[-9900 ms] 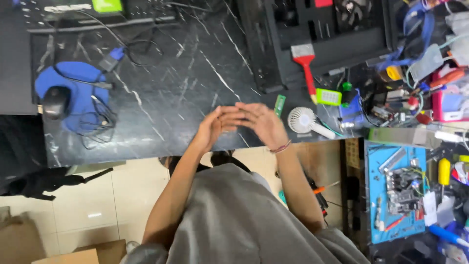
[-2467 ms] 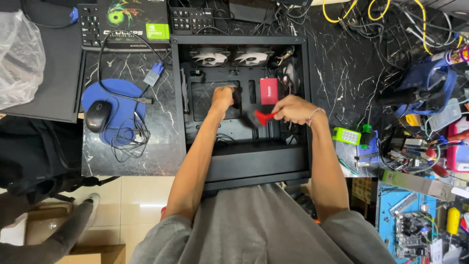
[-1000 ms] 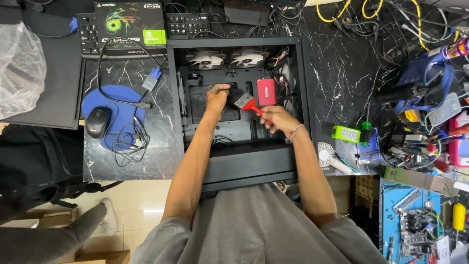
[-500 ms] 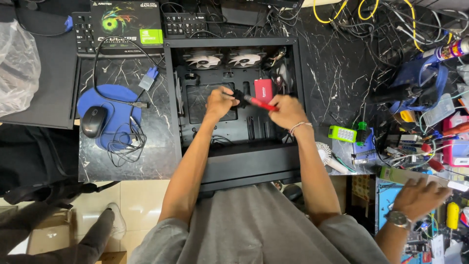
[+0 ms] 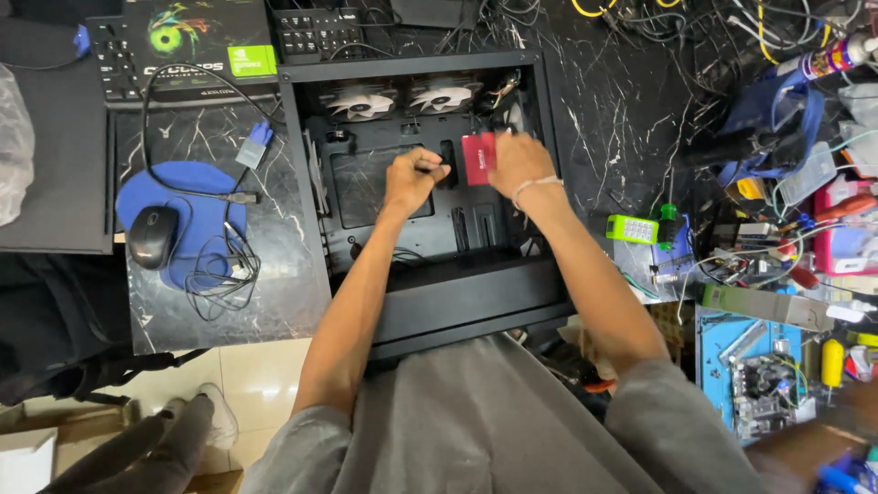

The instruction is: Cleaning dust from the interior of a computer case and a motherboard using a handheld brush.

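Your left hand [image 5: 413, 176] is fisted inside the open black computer case [image 5: 430, 197]; your right hand [image 5: 518, 163] touches a red drive [image 5: 477, 158] there.

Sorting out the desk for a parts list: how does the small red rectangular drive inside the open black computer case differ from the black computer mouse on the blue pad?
The small red rectangular drive is flat and boxy; the black computer mouse is rounded. The drive sits inside the open black computer case, touched by the right hand; the mouse lies untouched on the blue mouse pad, with a cable beside it. Both are small.
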